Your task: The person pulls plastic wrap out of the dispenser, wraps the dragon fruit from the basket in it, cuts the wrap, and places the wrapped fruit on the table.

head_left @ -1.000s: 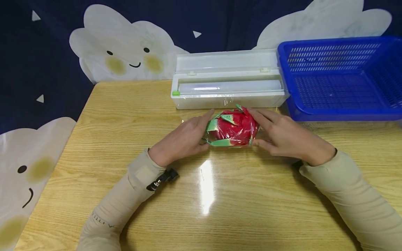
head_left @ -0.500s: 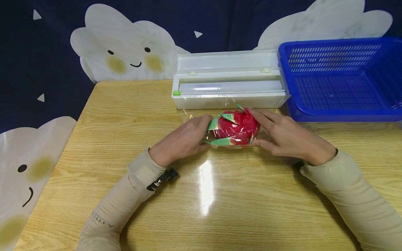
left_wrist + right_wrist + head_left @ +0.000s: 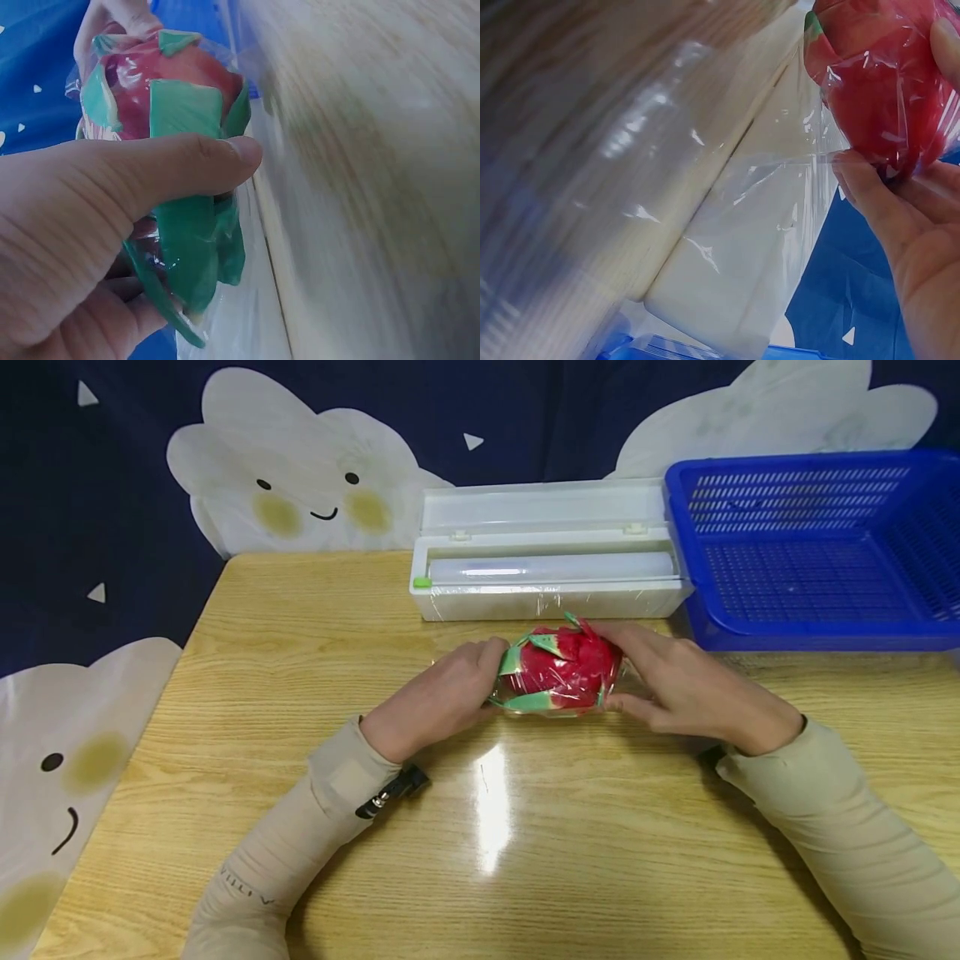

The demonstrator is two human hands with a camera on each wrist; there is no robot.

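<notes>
A red dragon fruit [image 3: 566,667] with green-tipped scales, covered in shiny cling film [image 3: 795,202], is held between both hands just in front of the film dispenser [image 3: 551,597]. My left hand [image 3: 453,692] grips its green, leafy end; the left wrist view shows the thumb [image 3: 202,163] lying across the green scales. On the other side my right hand [image 3: 678,685] holds the red end, thumb in front and fingers behind. In the right wrist view a loose sheet of clear film stretches away from the fruit past the right thumb [image 3: 862,184].
The white dispenser's lid [image 3: 543,508] is raised and a film roll [image 3: 551,565] lies inside, with a green slider [image 3: 422,582] at its left end. To its right stands a blue plastic basket [image 3: 795,639]. A cloud-patterned curtain [image 3: 517,410] hangs behind the wooden table [image 3: 600,860].
My left hand has shifted slightly right, closer around the fruit's green end, and the film edge sticking out behind it has drawn in. My right hand has barely moved.
</notes>
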